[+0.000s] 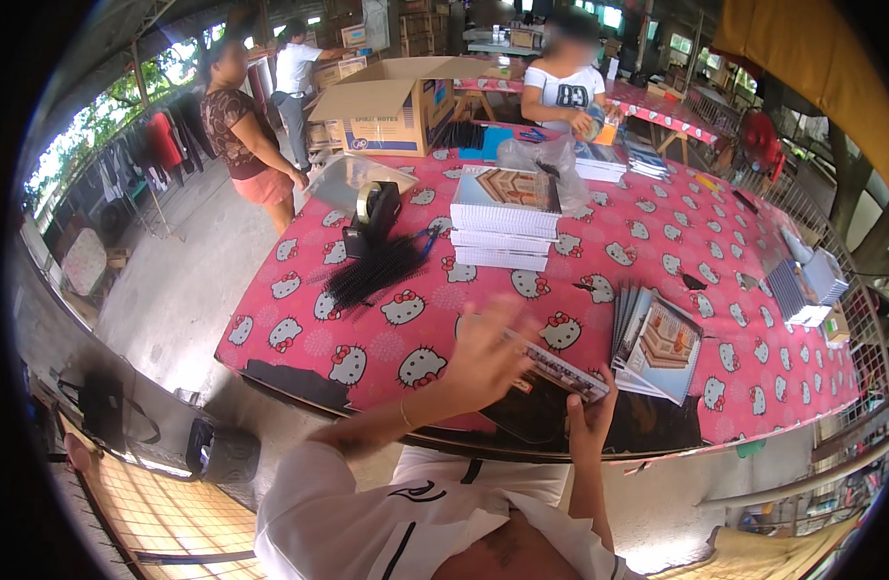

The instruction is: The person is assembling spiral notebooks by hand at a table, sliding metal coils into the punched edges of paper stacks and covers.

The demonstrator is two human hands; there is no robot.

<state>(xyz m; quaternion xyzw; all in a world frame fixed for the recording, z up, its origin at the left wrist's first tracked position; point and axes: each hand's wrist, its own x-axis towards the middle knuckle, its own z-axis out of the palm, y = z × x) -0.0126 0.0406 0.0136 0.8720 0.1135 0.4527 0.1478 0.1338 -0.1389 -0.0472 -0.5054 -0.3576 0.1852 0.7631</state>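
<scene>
We see first the table (657, 242), long and covered in a pink cloth with a white cat pattern, running away from us toward a seated person. At its far left end stands an open cardboard box (391, 106), the biggest thing on it. Near the middle sits a stack of notebooks (505, 217) with a building pictured on the top cover. Closer to us, on the right, a fanned pile of the same notebooks (657, 343) leans on the cloth. Left of the centre stack are a black tape dispenser (372, 220) and a heap of black binding combs (377, 271).

Our left hand (483, 362) is lifted above the near edge of the table, fingers spread wide and blurred; we cannot tell whether it touches anything. Our right hand (591, 425) is closed around the near end of a notebook (553, 372), gripping it by its lower right corner. That notebook is at the near edge, just in front of us, between our two hands. Its long axis runs from upper left to lower right, and it appears tilted with one edge turned toward us.
</scene>
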